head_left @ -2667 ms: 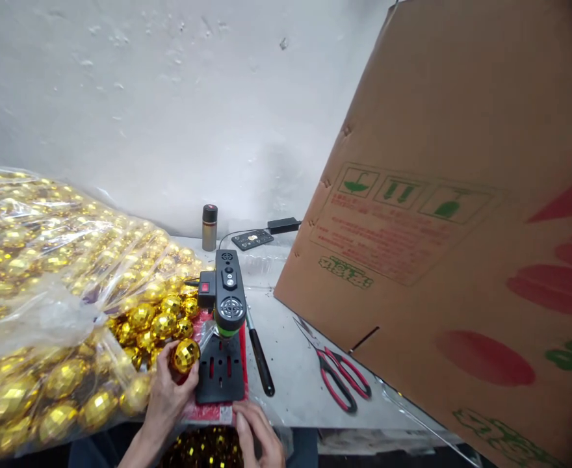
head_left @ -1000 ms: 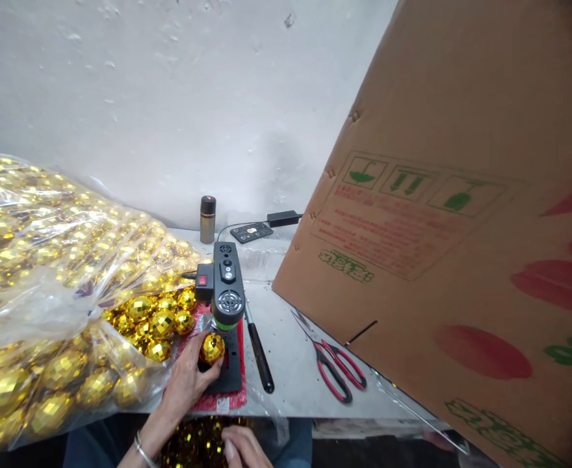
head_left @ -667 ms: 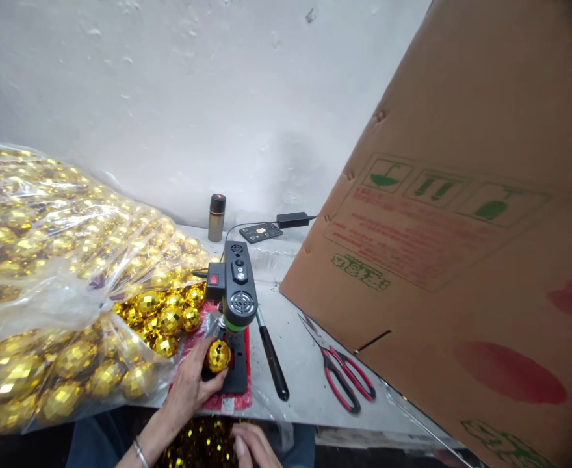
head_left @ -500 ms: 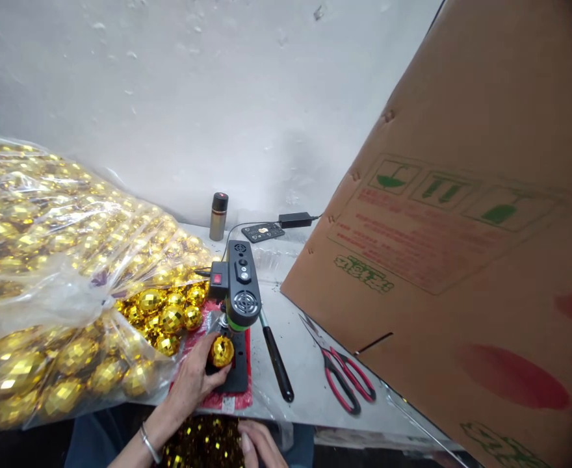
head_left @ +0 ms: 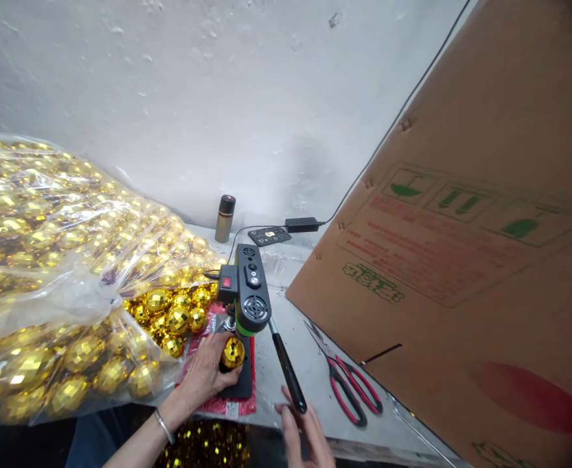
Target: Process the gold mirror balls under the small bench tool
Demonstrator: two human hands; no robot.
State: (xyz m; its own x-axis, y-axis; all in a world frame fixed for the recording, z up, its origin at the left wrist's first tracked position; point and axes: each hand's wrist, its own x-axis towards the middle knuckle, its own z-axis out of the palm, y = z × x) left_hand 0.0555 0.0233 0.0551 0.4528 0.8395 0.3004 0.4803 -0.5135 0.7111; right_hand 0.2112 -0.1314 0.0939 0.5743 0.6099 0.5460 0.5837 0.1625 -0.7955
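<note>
My left hand (head_left: 207, 372), with a silver bangle at the wrist, holds a gold mirrored ball (head_left: 233, 352) between fingers and thumb. The ball is under the front end of a small black press-like machine (head_left: 253, 286) with a red switch. The machine's black base (head_left: 240, 389) rests on red wrap. My right hand (head_left: 301, 426) is at the table's front edge, fingers apart, beside the black grip of the machine's lever (head_left: 288, 372); whether it touches the grip is unclear.
Clear bags of gold balls (head_left: 81, 260) fill the left. Red-and-black scissors (head_left: 347, 380) lie right of the lever, beside a large cardboard box (head_left: 437, 247). Behind stand a bottle (head_left: 224, 220), a phone-like black item (head_left: 269, 236) and a power adapter (head_left: 301, 225).
My right hand has moved up and right, from below the table edge to the lever's grip. My left hand still holds the ball by the machine. The view has shifted slightly.
</note>
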